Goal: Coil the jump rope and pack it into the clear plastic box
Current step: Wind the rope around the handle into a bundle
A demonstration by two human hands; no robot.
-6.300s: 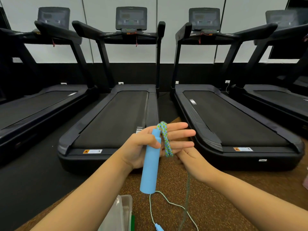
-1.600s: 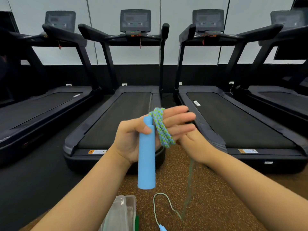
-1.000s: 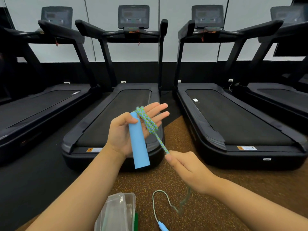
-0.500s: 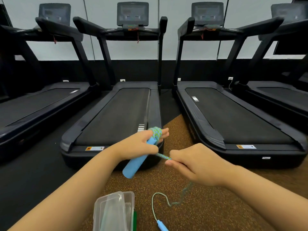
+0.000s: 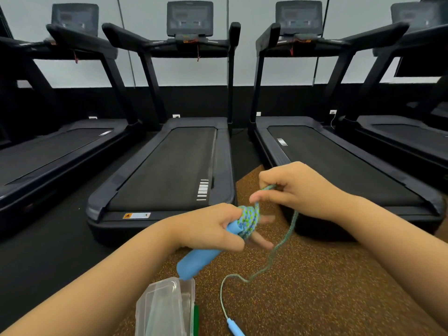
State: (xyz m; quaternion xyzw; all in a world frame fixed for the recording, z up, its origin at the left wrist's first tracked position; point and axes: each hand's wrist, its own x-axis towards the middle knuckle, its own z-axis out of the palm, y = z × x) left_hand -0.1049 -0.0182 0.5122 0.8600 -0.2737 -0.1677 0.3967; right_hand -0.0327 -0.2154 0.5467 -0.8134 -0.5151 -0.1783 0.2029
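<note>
Four treadmills point(image 5: 169, 166) line the wall; two hands point(image 5: 208, 229) work one jump rope point(image 5: 249, 218) with two blue handles point(image 5: 196, 263); one clear plastic box point(image 5: 164, 309) below.

Two bare forearms reach into view from the bottom corners, each ending in a bare hand. The left hand point(image 5: 211, 229) and the right hand point(image 5: 298, 190) wear no gloves, rings, watches or bands. No sleeve shows on either arm; both are uncovered from wrist to the frame's edge. Fingernails look short and unpainted, though the fingertips are slightly blurred. No other part of the person is visible.
</note>
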